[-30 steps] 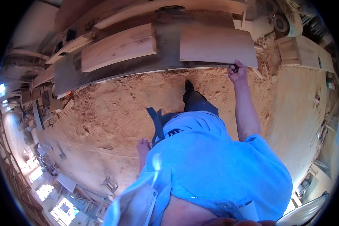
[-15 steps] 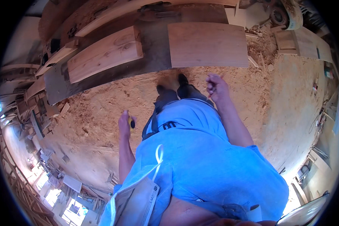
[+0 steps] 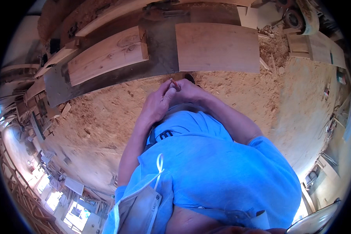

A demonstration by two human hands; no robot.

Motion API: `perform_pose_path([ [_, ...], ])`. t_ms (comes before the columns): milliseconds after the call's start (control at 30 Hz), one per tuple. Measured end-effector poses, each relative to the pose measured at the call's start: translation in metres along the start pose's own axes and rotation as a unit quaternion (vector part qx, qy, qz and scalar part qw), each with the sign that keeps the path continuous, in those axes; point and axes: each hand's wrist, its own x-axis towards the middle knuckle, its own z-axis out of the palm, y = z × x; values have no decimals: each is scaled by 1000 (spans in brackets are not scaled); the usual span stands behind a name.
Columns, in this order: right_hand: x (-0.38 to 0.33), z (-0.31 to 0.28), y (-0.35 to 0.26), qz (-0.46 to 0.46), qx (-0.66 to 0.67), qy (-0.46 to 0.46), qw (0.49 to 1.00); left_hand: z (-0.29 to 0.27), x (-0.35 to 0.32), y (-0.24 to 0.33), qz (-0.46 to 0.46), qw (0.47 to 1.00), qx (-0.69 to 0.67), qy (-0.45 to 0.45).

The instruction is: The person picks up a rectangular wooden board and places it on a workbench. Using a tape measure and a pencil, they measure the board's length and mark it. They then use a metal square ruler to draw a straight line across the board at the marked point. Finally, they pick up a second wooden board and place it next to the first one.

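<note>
My left hand [image 3: 158,102] and my right hand [image 3: 188,92] meet in front of my waist, their fingers closed and touching. Between them a short, thin reddish-brown stick [image 3: 175,83], pencil-like, pokes out of my right hand's fingers. The yellow-and-black object seen earlier in my left hand is hidden now, so what that hand grips cannot be made out. Beyond my hands lie a thick wooden slab [image 3: 107,56] on the left and a wide flat board [image 3: 217,47] on the right, both on a dark bench top [image 3: 162,54].
Sawdust and shavings cover the floor [image 3: 101,113] around me. A long timber [image 3: 117,17] lies behind the bench pieces. A wheel [image 3: 293,18] and a wooden box-like piece [image 3: 298,43] stand at the far right. A loose face mask [image 3: 138,208] hangs at my chest.
Both hands have come together at the middle from apart, the left moving right and forward, the right moving left. The yellow-and-black object has gone out of sight.
</note>
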Motion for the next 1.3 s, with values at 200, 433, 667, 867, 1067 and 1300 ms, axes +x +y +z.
perform_pose_path([
  [200,15,1,24,29,75,20,997,-2,0,-5,-41,998,50,-26],
  [433,23,0,20,41,154,26,987,-12,11,5,-61,997,9,-36],
  [667,25,-2,20,58,288,-24,956,-13,8,13,-2,1000,-4,21],
  [867,28,0,15,60,292,-45,954,-18,7,23,-22,1000,-19,10],
  [1067,19,-8,4,61,331,-26,941,-18,12,-3,-71,997,16,11],
  [1300,5,-62,4,21,456,16,889,-32,-4,-42,-185,975,125,14],
])
